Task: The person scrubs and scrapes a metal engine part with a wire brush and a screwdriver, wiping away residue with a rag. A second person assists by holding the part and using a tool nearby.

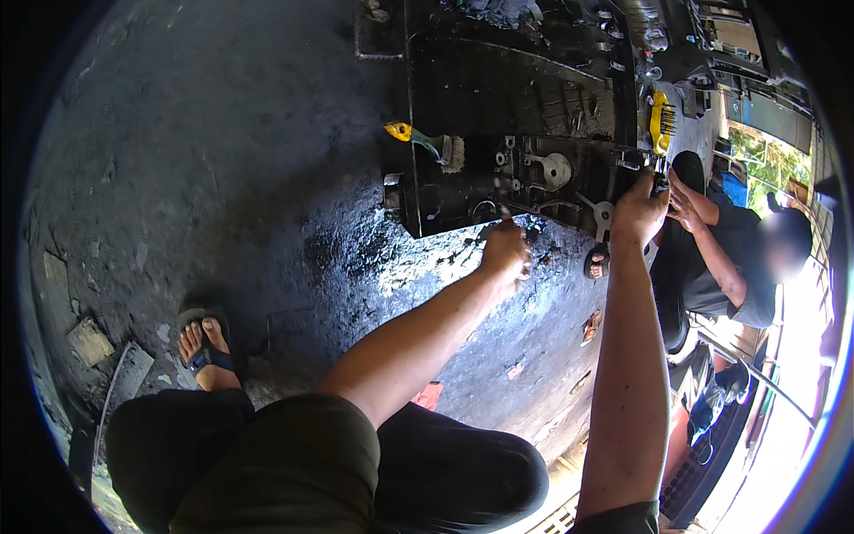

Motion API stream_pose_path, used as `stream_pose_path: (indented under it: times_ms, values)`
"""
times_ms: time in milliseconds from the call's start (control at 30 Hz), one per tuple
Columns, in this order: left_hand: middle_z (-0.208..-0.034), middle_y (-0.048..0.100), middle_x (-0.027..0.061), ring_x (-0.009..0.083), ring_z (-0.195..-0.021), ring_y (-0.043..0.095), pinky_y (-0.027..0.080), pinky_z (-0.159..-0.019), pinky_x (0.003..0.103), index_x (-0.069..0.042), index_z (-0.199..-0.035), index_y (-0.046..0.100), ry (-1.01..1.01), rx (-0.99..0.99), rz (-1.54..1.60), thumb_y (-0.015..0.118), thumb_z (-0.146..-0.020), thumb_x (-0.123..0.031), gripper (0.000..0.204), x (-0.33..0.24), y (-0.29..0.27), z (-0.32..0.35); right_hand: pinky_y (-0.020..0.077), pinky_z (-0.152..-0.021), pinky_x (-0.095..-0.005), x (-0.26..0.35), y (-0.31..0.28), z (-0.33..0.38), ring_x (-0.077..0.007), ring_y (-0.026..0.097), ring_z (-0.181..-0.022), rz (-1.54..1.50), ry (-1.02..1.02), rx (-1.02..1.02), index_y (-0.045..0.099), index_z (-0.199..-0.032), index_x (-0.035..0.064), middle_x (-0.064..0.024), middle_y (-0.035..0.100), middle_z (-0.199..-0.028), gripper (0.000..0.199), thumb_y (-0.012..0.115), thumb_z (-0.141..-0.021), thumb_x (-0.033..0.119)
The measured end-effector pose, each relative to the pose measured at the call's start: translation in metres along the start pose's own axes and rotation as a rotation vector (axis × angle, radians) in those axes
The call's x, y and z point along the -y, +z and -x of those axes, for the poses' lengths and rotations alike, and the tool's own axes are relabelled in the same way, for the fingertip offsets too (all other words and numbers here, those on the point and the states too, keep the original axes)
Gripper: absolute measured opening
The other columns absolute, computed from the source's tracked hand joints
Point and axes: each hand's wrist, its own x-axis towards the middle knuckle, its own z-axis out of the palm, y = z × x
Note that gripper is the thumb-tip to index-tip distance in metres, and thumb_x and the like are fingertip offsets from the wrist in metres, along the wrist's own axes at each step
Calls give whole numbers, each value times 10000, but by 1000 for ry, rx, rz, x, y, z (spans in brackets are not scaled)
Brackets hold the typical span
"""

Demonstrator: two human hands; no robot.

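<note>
My left hand (505, 254) is curled at the near edge of a black, oily metal tray (507, 71). Blur and glare hide whatever its fingers hold. Further right, my right hand (642, 212) grips a small dark metal part (659, 184) at the tray's right end. Close to it are a co-worker's hands (687, 209). A paintbrush (427, 142) with a yellow and green handle lies on the tray, left of several greasy metal parts, among them a connecting-rod-shaped piece (553, 169). Just beyond my right hand rests a yellow-handled brush (661, 123) with dark bristles.
A person in dark clothes (725, 258) crouches at the right, beside the tray. The dark concrete floor (205, 151) is wet and shiny below the tray. My sandalled foot (209, 347) is at the left. More metal parts and clutter (658, 36) lie at the far right.
</note>
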Motion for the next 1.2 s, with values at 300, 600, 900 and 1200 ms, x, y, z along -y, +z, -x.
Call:
stream_pose_path:
  times_ms: [300,600,900,1200]
  values:
    - [-731,462,-7,99,-508,380,251,-418,275,-185,-956,472,137,-26,-5,397,-1141,-483,358,-10,-4,1,512,-1031,-514,4,-1,0,-501,654,-1209,-10,37,1,592,-1392,-84,-343,675,-1297,578,598,-1052,384]
    - [-784,614,83,221,-650,600,493,-603,422,-61,-1026,588,846,-196,-657,430,-1170,-377,382,8,-19,-18,514,-1024,-519,3,2,2,-523,649,-1197,-28,49,-15,584,-1362,-142,-381,664,-1283,647,598,-1041,419]
    - [-730,585,99,212,-635,588,470,-618,416,-38,-1039,580,756,-243,-547,406,-1170,-350,381,10,-30,-31,506,-1027,-528,3,3,1,-523,650,-1187,-58,29,16,587,-1341,-148,-378,670,-1264,630,598,-1039,404]
    - [-779,644,137,265,-691,685,518,-636,424,-28,-1018,575,787,-224,-721,409,-1169,-321,368,15,-28,-45,501,-1073,-511,4,3,2,-529,632,-1232,-57,49,21,567,-1361,-173,-406,649,-1282,674,602,-1037,417]
